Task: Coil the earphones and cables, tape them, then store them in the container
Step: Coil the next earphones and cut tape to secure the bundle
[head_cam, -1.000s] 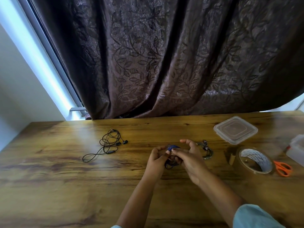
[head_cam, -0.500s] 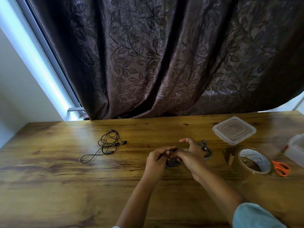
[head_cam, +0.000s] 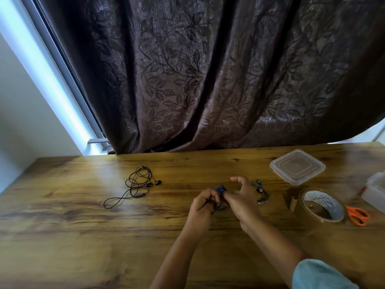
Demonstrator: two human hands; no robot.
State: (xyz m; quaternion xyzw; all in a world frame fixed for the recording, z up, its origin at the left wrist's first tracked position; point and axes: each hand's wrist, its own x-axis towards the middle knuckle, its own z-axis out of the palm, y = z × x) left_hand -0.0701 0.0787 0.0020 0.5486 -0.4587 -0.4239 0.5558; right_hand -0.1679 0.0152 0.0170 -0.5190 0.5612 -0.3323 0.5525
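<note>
My left hand [head_cam: 203, 202] and my right hand [head_cam: 241, 198] meet at the table's middle, both closed on a small bundle of blue cable [head_cam: 220, 188], mostly hidden between the fingers. Black earphones [head_cam: 137, 185] lie loose and uncoiled to the left. A grey coiled cable [head_cam: 262, 191] rests just behind my right hand. A roll of brown tape [head_cam: 321, 207] stands at the right, with orange scissors [head_cam: 358, 214] beside it. The clear container [head_cam: 375, 191] sits at the right edge, its lid [head_cam: 296, 166] lying apart on the table.
The wooden table [head_cam: 83, 236] runs up to a dark patterned curtain [head_cam: 208, 80] at the back. A window frame [head_cam: 62, 80] and white wall are at the left.
The hands shifted slightly on the blue cable bundle, and the blue part shows again above the fingers. Everything else on the table has stayed put.
</note>
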